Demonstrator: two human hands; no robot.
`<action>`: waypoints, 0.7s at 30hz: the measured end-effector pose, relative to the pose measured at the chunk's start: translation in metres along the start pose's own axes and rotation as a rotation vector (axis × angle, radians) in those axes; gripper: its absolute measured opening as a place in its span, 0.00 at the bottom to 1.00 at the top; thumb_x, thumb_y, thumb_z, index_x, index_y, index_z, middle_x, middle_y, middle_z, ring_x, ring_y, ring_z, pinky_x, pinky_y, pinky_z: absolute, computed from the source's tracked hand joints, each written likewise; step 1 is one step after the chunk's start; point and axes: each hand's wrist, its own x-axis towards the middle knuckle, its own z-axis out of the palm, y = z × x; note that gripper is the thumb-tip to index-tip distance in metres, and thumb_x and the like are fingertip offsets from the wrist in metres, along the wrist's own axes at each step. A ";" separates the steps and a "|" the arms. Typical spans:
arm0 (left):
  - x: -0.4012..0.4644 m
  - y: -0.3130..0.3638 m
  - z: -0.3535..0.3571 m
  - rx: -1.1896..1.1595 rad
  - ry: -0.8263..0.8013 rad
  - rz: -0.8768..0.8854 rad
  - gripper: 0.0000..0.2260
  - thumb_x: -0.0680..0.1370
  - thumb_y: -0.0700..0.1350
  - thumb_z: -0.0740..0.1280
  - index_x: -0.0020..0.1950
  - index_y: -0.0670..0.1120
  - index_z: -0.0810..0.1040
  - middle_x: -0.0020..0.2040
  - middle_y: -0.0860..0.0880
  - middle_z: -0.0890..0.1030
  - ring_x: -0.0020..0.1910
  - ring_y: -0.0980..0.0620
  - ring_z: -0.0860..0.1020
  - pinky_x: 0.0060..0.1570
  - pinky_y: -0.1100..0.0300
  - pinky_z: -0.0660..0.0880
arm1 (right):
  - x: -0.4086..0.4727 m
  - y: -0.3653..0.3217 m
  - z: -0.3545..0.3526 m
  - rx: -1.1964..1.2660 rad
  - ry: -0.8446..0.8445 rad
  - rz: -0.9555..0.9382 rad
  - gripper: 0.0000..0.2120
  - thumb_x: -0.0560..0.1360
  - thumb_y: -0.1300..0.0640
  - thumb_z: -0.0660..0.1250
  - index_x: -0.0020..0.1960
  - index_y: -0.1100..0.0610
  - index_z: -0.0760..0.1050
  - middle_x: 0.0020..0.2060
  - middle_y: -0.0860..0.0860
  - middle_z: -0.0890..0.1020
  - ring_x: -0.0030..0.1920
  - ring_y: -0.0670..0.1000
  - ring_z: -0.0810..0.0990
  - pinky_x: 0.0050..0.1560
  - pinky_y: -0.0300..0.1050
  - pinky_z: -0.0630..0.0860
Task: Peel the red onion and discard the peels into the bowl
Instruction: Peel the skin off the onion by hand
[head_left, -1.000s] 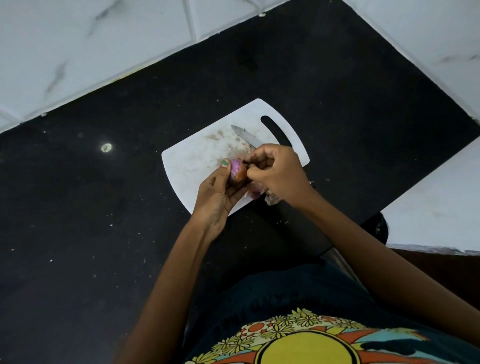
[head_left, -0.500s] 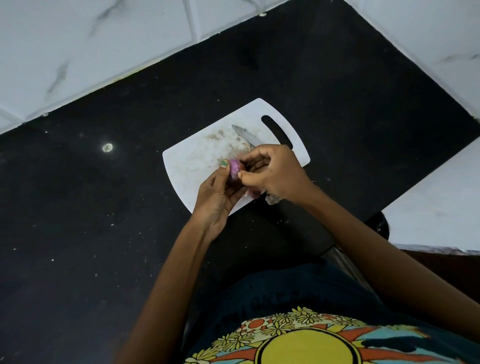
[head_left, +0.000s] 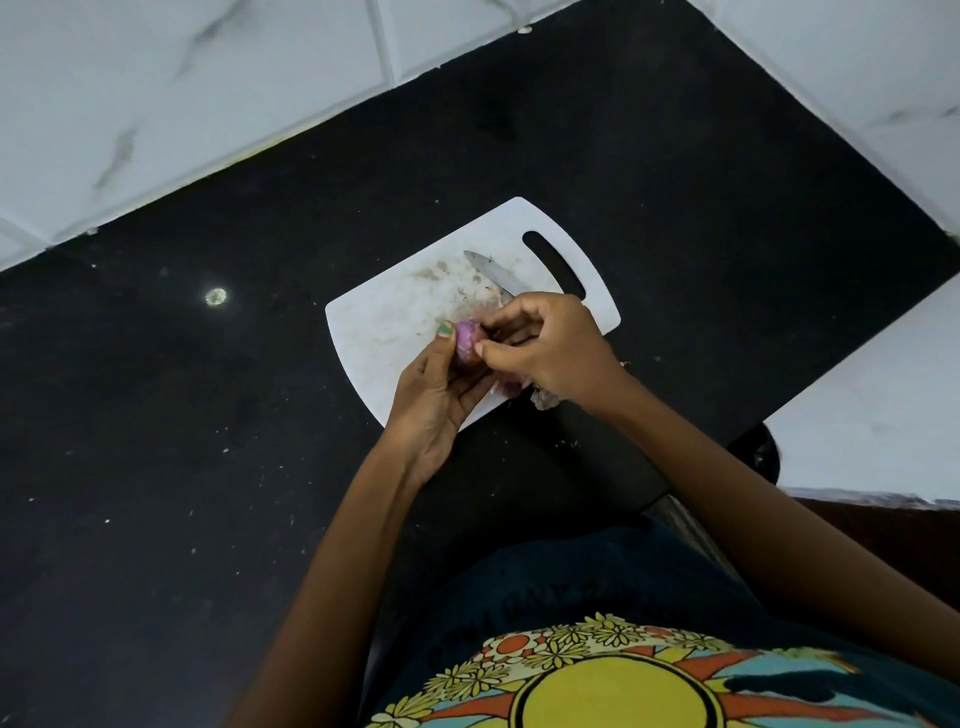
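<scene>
A small red onion (head_left: 466, 336), purple and partly peeled, is held just above the white cutting board (head_left: 395, 322). My left hand (head_left: 434, 395) grips it from below, thumb on its left side. My right hand (head_left: 545, 345) is curled over its right side, thumb and fingertips pinching at the skin. Loose peel pieces (head_left: 543, 397) lie at the board's near edge under my right wrist. No bowl is in view.
A knife (head_left: 493, 273) lies on the board, its blade pointing up-left, the handle hidden behind my right hand. The board sits on a black countertop (head_left: 208, 415) bounded by white marble tiles (head_left: 156, 104) at back and right. A white ledge (head_left: 878, 405) stands to the right.
My right hand's fingers have shifted on the onion, and more purple flesh shows beside my left thumb. Both hands stay over the board.
</scene>
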 end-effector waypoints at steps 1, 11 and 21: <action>0.000 0.000 0.000 0.005 -0.004 -0.001 0.16 0.81 0.51 0.58 0.54 0.40 0.78 0.45 0.46 0.85 0.48 0.51 0.83 0.54 0.58 0.79 | 0.001 0.001 0.000 -0.006 0.017 -0.008 0.07 0.68 0.64 0.73 0.45 0.61 0.80 0.35 0.52 0.84 0.35 0.52 0.83 0.36 0.46 0.82; -0.001 0.001 0.003 -0.008 0.021 0.006 0.21 0.79 0.54 0.60 0.59 0.38 0.77 0.50 0.42 0.83 0.52 0.48 0.82 0.56 0.57 0.78 | -0.002 -0.001 -0.002 0.019 0.039 -0.047 0.07 0.73 0.58 0.71 0.48 0.60 0.80 0.41 0.54 0.83 0.37 0.53 0.83 0.37 0.42 0.82; -0.002 -0.001 0.001 0.089 0.042 0.030 0.24 0.72 0.57 0.64 0.56 0.38 0.76 0.44 0.42 0.84 0.43 0.49 0.84 0.45 0.59 0.80 | -0.002 0.011 0.001 -0.323 0.018 -0.460 0.07 0.70 0.59 0.72 0.48 0.59 0.82 0.44 0.52 0.80 0.45 0.48 0.80 0.49 0.46 0.77</action>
